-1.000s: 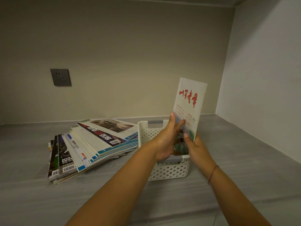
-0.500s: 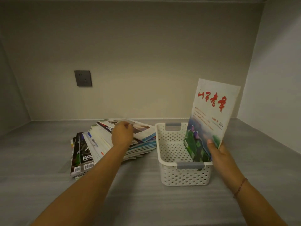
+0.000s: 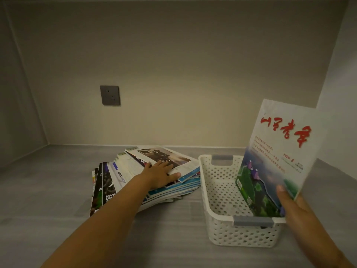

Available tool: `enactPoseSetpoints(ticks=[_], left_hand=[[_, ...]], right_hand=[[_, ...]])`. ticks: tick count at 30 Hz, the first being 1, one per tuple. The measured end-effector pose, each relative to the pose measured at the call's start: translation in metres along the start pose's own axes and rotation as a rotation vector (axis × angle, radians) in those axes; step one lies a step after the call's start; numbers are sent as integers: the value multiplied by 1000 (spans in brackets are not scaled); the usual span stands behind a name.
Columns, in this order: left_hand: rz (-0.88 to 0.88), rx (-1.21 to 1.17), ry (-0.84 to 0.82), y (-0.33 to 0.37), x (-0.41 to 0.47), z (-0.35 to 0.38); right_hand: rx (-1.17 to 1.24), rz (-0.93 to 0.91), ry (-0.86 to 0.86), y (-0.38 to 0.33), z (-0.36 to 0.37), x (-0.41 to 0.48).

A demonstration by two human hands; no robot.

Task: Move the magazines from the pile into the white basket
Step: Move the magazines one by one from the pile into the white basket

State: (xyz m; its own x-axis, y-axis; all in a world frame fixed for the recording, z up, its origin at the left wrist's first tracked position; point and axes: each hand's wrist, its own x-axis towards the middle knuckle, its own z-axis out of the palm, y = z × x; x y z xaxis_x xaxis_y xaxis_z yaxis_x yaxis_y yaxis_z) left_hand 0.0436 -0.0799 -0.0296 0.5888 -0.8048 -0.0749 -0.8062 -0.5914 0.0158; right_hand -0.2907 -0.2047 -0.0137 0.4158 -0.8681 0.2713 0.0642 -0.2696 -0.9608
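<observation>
We have one magazine (image 3: 278, 157) standing in the white basket (image 3: 218, 192), against its right side, and it leans to the right. Our right hand (image 3: 295, 207) holds it at the lower right edge: the thumb lies on the cover and the other fingers are behind it, so we cannot see them. Our left hand (image 3: 162, 174) rests flat and open on the pile (image 3: 146, 182), which lies on the grey shelf (image 3: 58, 190) just beside the basket, on its left. The fingers lie on the top magazine (image 3: 166, 157) and the thumb is at its near edge; it grips nothing yet.

To do this step well, we think the left thumb should go under the near edge of the top magazine only (the covers look smooth, so two may come together). The right hand should keep the first magazine upright, so that room stays in the basket for the next one. Most magazines are not yet moved.
</observation>
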Motion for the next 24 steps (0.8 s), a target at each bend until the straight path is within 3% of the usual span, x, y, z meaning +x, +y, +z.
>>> enactPoseSetpoints(ticks=[5, 13, 15, 17, 19, 24], left_hand=[[43, -95, 16, -18, -51, 0], [-37, -557, 112, -39, -116, 15], [-222, -666, 271, -36, -112, 17], [-522, -648, 383, -36, -103, 17], [-722, -666, 341, -39, -91, 15], [-954, -860, 334, -40, -74, 6]], right_hand=[[-16, -10, -1, -7, 1, -5], [-38, -34, -22, -16, 4, -13], [-40, -42, -22, -17, 4, -14], [-48, -47, -21, -17, 4, -14], [-58, -50, -18, -17, 5, -14], [-88, -52, -19, -14, 3, -12]])
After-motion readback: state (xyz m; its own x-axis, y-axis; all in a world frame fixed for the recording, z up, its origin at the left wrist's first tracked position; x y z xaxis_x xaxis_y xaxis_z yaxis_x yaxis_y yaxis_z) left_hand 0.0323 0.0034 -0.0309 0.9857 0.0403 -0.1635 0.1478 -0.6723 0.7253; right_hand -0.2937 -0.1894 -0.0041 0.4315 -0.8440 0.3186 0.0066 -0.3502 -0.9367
